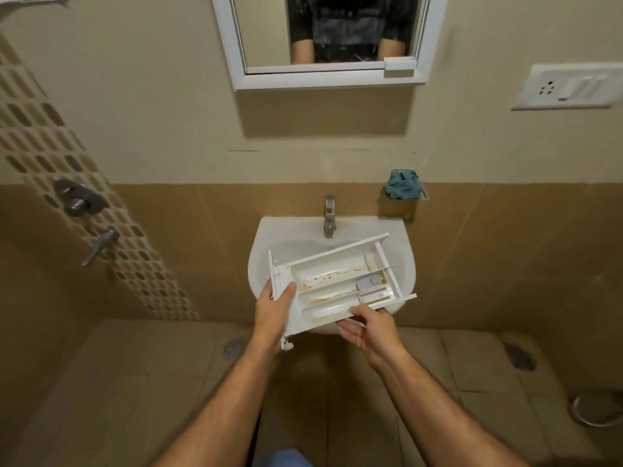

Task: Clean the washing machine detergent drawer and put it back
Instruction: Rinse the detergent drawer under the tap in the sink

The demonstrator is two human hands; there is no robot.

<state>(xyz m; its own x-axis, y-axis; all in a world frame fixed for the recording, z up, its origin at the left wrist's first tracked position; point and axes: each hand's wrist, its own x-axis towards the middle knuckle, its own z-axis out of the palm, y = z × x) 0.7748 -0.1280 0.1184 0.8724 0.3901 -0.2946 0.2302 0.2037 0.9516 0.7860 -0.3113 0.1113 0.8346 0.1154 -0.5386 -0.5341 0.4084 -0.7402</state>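
Note:
A white detergent drawer [333,281] with brownish residue in its compartments is held over the white wall basin [266,237], tilted with its far end toward the tap [329,215]. My left hand [274,310] grips the drawer's front panel at the near left, thumb inside the rim. At the drawer's near long edge, my right hand [367,326] pinches the side wall with thumb on top and fingers underneath. A pale blue softener cap [368,282] sits in the drawer's right part.
A mirror [332,32] hangs above the basin and shows my torso. A blue cloth [403,188] lies in a wall holder right of the tap. Shower valves [76,198] are on the left wall, a socket plate [569,87] is at upper right, and a floor drain [233,347] is lower left.

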